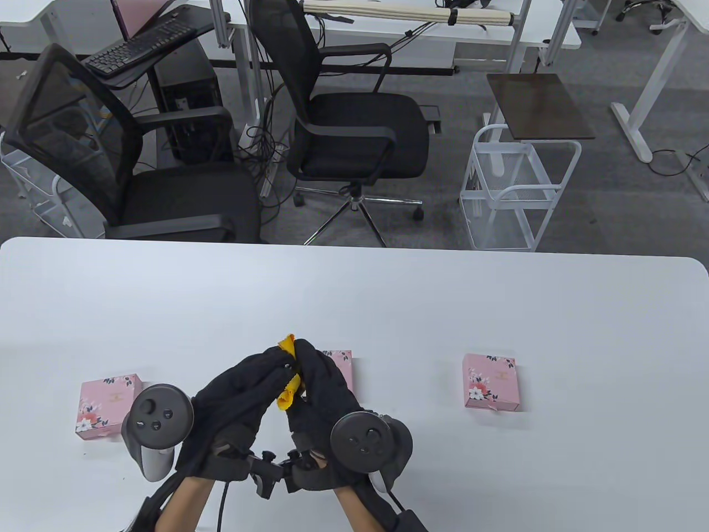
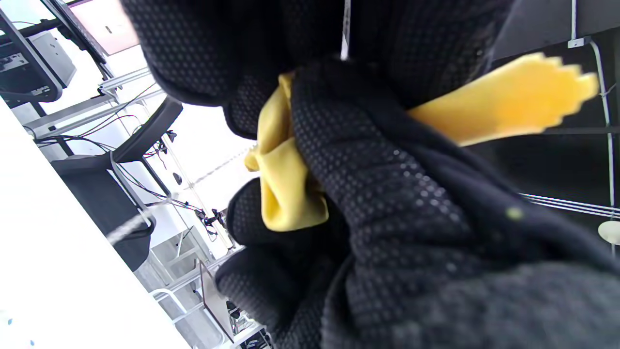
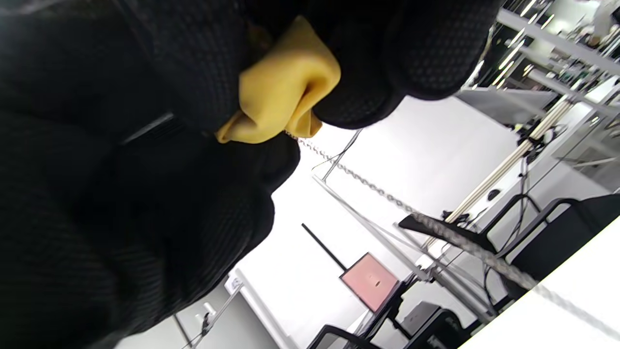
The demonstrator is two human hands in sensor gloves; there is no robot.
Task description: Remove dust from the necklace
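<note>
Both black-gloved hands up together above the white table (image 1: 354, 299), left hand (image 1: 238, 396) and right hand (image 1: 321, 390) each pinching the crumpled yellow cloth (image 1: 289, 382) between curled fingers. Thin silver chain necklace (image 3: 368, 186) trailing out of the cloth, hanging down toward the tabletop. Three small pink floral boxes (image 1: 491, 382) sitting on the table nearby.

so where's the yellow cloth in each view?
Table view: yellow cloth low centre, pinched between both hands.
Left wrist view: centre, bunched between gloved fingers, one end sticking out upper right.
Right wrist view: top centre, chain trailing from it.
Shared landmark: white table.
</note>
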